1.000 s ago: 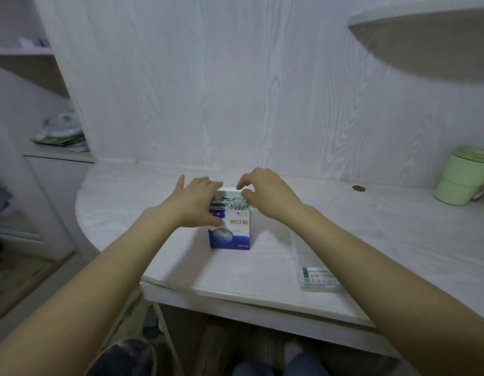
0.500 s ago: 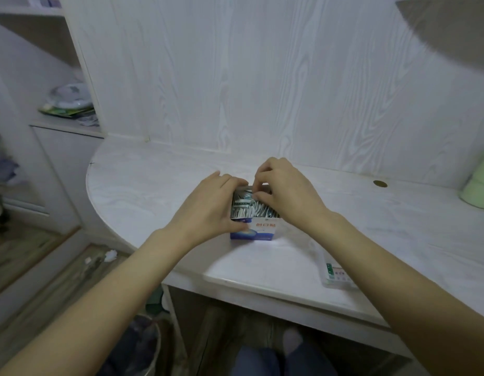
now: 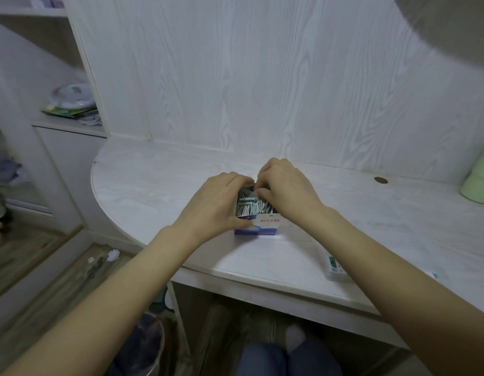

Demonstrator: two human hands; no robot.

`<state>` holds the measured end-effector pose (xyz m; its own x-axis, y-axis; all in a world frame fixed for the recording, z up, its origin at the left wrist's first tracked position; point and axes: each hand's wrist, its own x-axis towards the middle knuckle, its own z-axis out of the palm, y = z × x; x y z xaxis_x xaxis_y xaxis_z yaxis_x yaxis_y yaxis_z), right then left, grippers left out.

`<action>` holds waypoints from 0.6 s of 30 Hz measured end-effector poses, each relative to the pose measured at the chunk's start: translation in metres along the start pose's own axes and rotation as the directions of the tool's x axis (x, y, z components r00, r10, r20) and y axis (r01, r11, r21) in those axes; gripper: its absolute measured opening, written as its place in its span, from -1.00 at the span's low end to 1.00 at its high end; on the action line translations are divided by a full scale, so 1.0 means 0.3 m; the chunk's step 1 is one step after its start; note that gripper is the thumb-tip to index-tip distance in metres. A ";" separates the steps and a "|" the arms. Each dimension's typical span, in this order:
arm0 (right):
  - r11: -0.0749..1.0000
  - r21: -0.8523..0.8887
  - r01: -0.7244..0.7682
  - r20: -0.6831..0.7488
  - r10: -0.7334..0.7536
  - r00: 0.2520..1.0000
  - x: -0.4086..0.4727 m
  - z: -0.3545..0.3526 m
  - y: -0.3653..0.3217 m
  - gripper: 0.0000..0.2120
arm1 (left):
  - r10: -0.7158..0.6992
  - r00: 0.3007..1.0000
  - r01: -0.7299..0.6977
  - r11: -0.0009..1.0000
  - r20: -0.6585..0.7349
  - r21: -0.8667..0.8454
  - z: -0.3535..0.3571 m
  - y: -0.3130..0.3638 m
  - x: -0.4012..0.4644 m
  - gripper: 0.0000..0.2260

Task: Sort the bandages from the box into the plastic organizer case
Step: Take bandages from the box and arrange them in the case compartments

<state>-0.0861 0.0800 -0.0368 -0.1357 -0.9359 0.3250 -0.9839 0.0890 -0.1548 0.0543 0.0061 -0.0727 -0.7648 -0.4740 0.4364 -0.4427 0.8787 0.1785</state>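
So there's a small blue and white cardboard bandage box [image 3: 258, 226] with red print sitting upright around the middle of the pale white wood-grain bench [image 3: 154, 183], top open, and you can see it's packed with thin white-wrapped bandages [image 3: 253, 206] standing on edge. The left hand [image 3: 215, 206] wraps the box from its 9 o'clock side, thumb down across the near front face and fingers curled over the top left edge, so it's gripping the box. The right hand [image 3: 285, 189] comes in from 3 o'clock with its fingers curled down into the open top, fingertips bunched on the bandages near the far edge; looks like a pinch on a few of them, but how many I can't tell. The two hands nearly touch over the far side of the box.

Off at about 4 o'clock from the box, near the front edge of the bench, lies a clear plastic organizer case [image 3: 334, 267] with a green and white label, mostly hidden under the right forearm. Way out at 3 o'clock there's a light green plastic cup [image 3: 478, 183] cut off by the frame. A small round brass-coloured hole cover [image 3: 381, 180] sits at 2 o'clock near the back wall
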 end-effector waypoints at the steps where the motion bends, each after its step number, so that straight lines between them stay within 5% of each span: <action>1: 1.000 0.011 -0.012 -0.013 0.012 1.000 -0.003 0.008 -0.002 -0.87 | 0.002 1.000 -0.002 1.000 -0.001 0.001 0.000 0.000 -0.001 -0.36; 11: 0.959 -0.253 0.129 0.008 -0.131 0.991 -0.002 0.008 -0.006 -0.80 | -0.016 1.000 0.016 1.000 0.017 0.015 -0.004 0.008 -0.001 -0.36; 18: 0.981 -0.138 0.136 -0.058 -0.145 0.988 -0.032 -0.029 0.025 -0.84 | -0.025 0.999 0.024 0.999 0.035 0.021 -0.012 0.004 0.007 -0.33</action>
<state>-0.0932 0.0925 -0.0328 0.0017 -0.9174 0.3980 -0.9997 0.0074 0.0212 0.0539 0.0065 -0.0685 -0.7695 -0.4977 0.4003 -0.4711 0.8655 0.1703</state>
